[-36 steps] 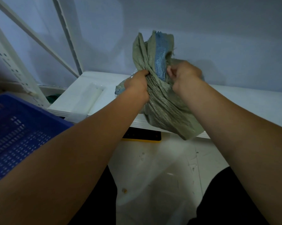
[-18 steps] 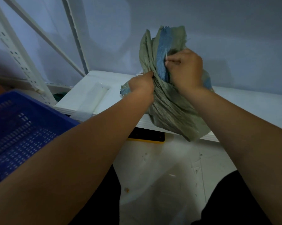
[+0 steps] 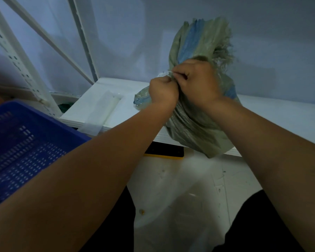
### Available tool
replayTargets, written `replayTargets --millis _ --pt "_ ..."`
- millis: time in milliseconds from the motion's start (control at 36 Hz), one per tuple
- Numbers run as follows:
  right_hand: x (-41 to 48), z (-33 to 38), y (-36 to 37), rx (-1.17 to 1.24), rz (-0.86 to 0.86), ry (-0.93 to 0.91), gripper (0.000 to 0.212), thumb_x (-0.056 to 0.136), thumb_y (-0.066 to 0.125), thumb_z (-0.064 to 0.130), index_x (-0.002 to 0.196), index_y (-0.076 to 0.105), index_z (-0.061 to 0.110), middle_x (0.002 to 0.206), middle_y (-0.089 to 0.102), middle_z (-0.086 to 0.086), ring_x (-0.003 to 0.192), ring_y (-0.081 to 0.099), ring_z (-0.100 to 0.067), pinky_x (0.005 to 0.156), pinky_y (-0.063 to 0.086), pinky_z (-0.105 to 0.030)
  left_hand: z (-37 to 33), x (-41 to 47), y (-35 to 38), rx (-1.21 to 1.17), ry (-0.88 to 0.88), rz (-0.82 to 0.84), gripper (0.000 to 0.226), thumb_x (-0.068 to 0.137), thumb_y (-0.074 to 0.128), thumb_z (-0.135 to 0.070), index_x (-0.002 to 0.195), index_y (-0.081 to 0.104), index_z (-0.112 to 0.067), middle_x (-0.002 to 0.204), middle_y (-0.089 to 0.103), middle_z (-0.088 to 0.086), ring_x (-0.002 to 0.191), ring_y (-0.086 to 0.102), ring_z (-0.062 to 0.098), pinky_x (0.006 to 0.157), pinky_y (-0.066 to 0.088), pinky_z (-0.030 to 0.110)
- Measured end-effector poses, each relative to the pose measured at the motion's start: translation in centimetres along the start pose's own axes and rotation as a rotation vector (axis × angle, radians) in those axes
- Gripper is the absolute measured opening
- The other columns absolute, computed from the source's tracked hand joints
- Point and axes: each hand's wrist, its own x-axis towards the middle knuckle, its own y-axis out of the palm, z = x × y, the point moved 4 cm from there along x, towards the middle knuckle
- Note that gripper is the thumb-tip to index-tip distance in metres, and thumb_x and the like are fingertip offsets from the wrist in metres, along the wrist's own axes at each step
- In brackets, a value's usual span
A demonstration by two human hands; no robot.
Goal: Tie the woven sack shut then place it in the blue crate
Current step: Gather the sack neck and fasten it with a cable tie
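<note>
Two fists meet at the gathered neck of the sack (image 3: 195,128) on the white shelf (image 3: 116,90): left hand (image 3: 163,91) grips it, right hand (image 3: 196,82) pinches a white tie (image 3: 166,73); blue crate (image 3: 26,142) sits left

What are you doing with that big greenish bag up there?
A person is tying the woven sack shut. The left hand and the right hand both grip its bunched-up neck, and a thin pale tie shows between them. The sack sits on the edge of the white table with its frayed top sticking up. It is not in the blue crate yet; the crate waits off to the left.
</note>
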Motion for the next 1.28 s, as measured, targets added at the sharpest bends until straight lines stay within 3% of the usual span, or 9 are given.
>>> replayTargets --millis 250,361,444,556,639,778,972,1167,1278 --pt "-0.2 -0.3 -0.3 -0.043 0.072 0.049 0.028 0.09 0.054 0.019 0.082 0.074 0.003 0.073 0.067 -0.016 0.069 0.062 -0.029 0.066 0.05 -0.043 -1.2 -0.3 0.1 0.244 0.26 0.205 0.04 0.084 0.051 0.001 0.047 0.052 -0.015 0.045 0.046 -0.008 0.046 0.04 0.001 0.045 0.03 0.017" --pt "-0.1 -0.5 -0.1 -0.025 0.082 0.122 0.024 0.09 0.056 0.015 0.085 0.074 -0.001 0.084 0.072 -0.018 0.08 0.066 -0.031 0.075 0.051 -0.043 -0.7 -0.5 0.0 0.094 0.208 0.277 0.03 0.077 0.047 -0.011 0.067 0.06 0.015 0.054 0.05 0.01 0.059 0.048 0.018 0.058 0.037 0.032" --pt "0.0 -0.3 -0.4 -0.009 0.048 0.159 0.021 0.088 0.059 0.008 0.09 0.074 -0.006 0.089 0.073 -0.022 0.085 0.067 -0.032 0.082 0.051 -0.042 -0.7 -0.9 -0.3 -0.02 0.145 0.276 0.025 0.074 0.047 -0.011 0.065 0.06 0.008 0.056 0.049 0.01 0.06 0.048 0.018 0.059 0.037 0.034" --pt "0.1 0.1 -0.9 0.034 -0.017 0.176 0.02 0.088 0.061 0.002 0.099 0.076 -0.002 0.098 0.075 -0.019 0.093 0.069 -0.028 0.092 0.052 -0.036 -1.0 -0.7 -0.5 -0.077 0.027 0.258 0.03 0.089 0.05 -0.001 0.06 0.054 -0.007 0.047 0.046 -0.003 0.045 0.043 0.008 0.047 0.036 0.02" --pt "0.0 -0.1 -0.7 0.021 -0.01 0.136 0.021 0.09 0.057 0.001 0.1 0.075 -0.004 0.098 0.073 -0.023 0.092 0.068 -0.033 0.089 0.053 -0.043 -0.8 -0.2 -0.5 -0.09 0.036 0.254 0.024 0.093 0.053 -0.003 0.071 0.061 0.001 0.057 0.051 0.008 0.054 0.049 0.013 0.052 0.04 0.022" --pt "-0.2 -0.8 -0.4 0.045 0.002 0.111 0.03 0.096 0.058 0.007 0.123 0.07 0.006 0.113 0.072 -0.019 0.102 0.068 -0.029 0.094 0.042 -0.017 -0.4 0.4 -0.6 -0.094 0.065 0.222 0.03 0.096 0.057 -0.009 0.086 0.063 0.019 0.07 0.058 0.016 0.065 0.055 0.02 0.063 0.047 0.032" --pt "-0.1 -0.1 -0.5 0.035 0.022 0.04 0.022 0.094 0.06 0.014 0.104 0.076 0.003 0.093 0.073 -0.022 0.086 0.069 -0.034 0.081 0.056 -0.043 0.1 0.8 -0.4 -0.103 0.072 0.23 0.03 0.092 0.051 -0.007 0.083 0.06 0.02 0.07 0.056 0.016 0.066 0.052 0.021 0.062 0.044 0.036" --pt "-0.3 0.2 -1.0 0.064 0.034 0.074 0.028 0.096 0.059 0.01 0.12 0.071 0.003 0.107 0.075 -0.019 0.096 0.072 -0.031 0.094 0.055 -0.039 -0.1 0.6 -0.5 -0.052 0.12 0.235 0.032 0.099 0.051 -0.014 0.078 0.064 0.006 0.068 0.056 0.014 0.065 0.051 0.02 0.062 0.043 0.033" --pt "-0.1 -0.2 -0.6 -0.001 0.083 0.039 0.026 0.096 0.054 0.018 0.093 0.076 0.004 0.084 0.075 -0.016 0.076 0.069 -0.03 0.073 0.056 -0.044 -0.1 0.8 -0.5 -0.035 0.135 0.215 0.029 0.099 0.051 -0.013 0.073 0.06 -0.004 0.066 0.052 0.012 0.063 0.048 0.018 0.061 0.04 0.032"
